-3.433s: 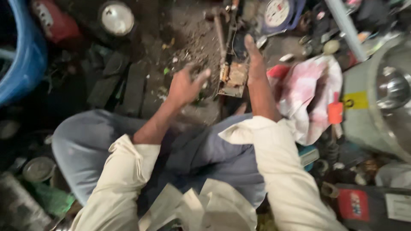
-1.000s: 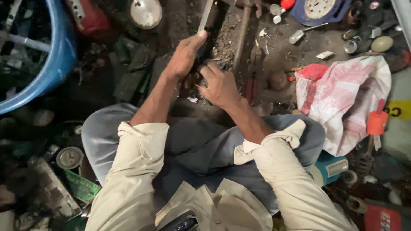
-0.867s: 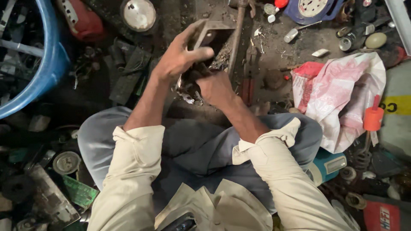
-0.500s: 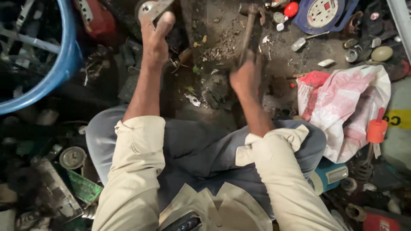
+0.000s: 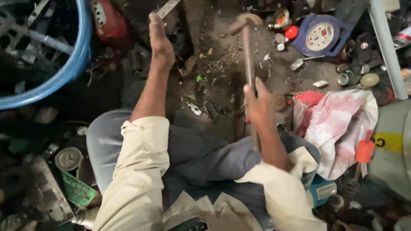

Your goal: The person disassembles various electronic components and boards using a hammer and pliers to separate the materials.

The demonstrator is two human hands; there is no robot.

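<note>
Gripping hammer (image 5: 247, 51), right hand (image 5: 259, 105); left hand (image 5: 160, 47) on metal strip (image 5: 168, 7).

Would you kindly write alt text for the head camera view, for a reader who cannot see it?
A seated person's right hand grips a hammer by its handle, head raised over dirty ground, while the left hand reaches to a flat metal piece. Scrap, a blue tub and a pink cloth lie around.

I take this for a scrap or repair workshop worked from the ground. The dirt floor (image 5: 222, 64) is littered with debris and metal bits. Around it lie a green circuit board (image 5: 78, 190), a blue cable reel (image 5: 322, 36), a blue hoop (image 5: 72, 68), and a worn hammer (image 5: 247, 51).
</note>
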